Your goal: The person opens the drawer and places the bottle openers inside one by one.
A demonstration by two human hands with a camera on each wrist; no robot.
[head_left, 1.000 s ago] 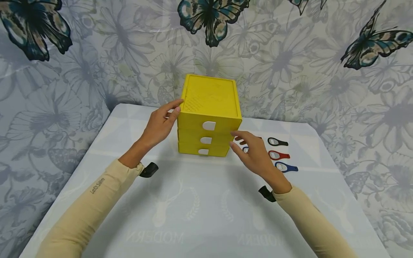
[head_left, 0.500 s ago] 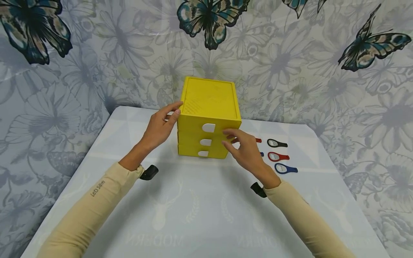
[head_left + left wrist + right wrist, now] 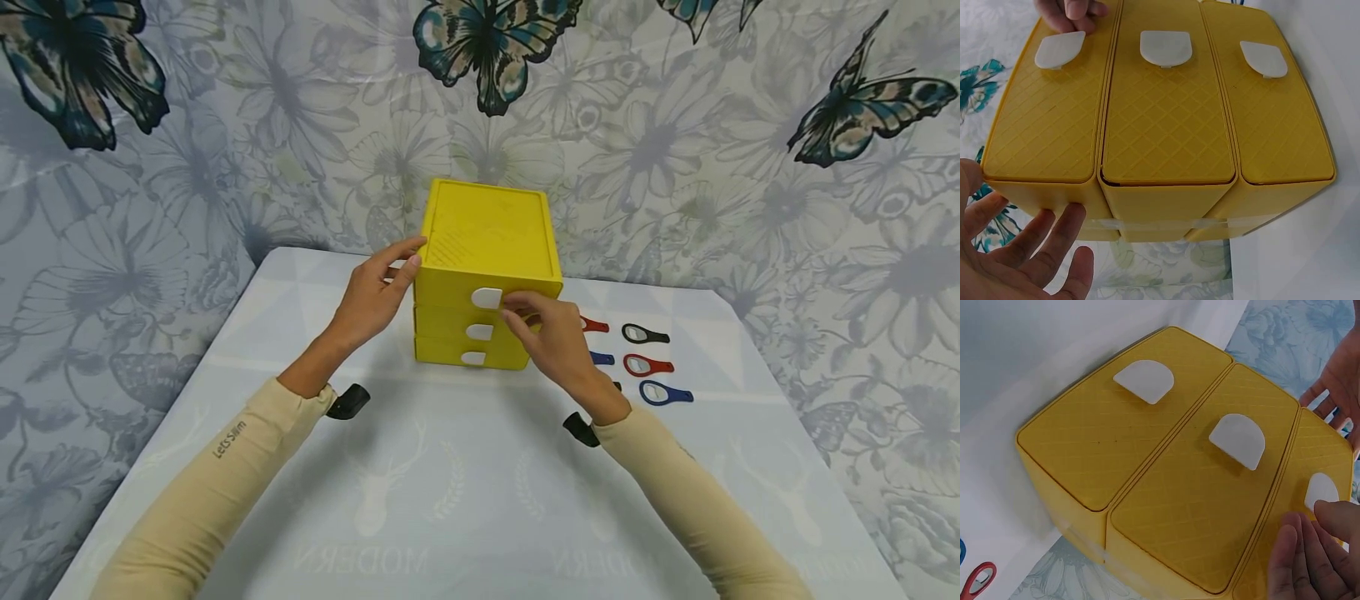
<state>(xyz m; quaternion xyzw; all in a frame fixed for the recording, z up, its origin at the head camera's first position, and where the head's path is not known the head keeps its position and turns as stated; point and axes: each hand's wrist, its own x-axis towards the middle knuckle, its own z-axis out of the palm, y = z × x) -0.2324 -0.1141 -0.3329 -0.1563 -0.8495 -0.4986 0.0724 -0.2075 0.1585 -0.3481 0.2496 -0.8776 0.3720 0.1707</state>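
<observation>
A yellow three-drawer box (image 3: 491,229) stands near the back of the table, all its drawers pushed in. Each drawer front carries a white tab handle, including the top handle (image 3: 486,297). My left hand (image 3: 371,292) rests against the box's left side near the upper front edge; in the left wrist view its fingers (image 3: 1060,234) lie loosely spread along the side wall. My right hand (image 3: 551,337) is at the front of the top drawer (image 3: 442,289). Its thumb overlaps the top handle (image 3: 1320,490) in the right wrist view, fingers fairly straight; whether they touch the handle is unclear.
Right of the box lie several small flat ring-headed tools, among them a black one (image 3: 645,333), a red one (image 3: 648,365) and a blue one (image 3: 666,392). My right hand partly hides others. A patterned wall (image 3: 300,125) rises behind the white table (image 3: 450,500).
My right hand has moved left across the box's front, from its right edge to the top drawer's handle. My left hand has stayed against the side.
</observation>
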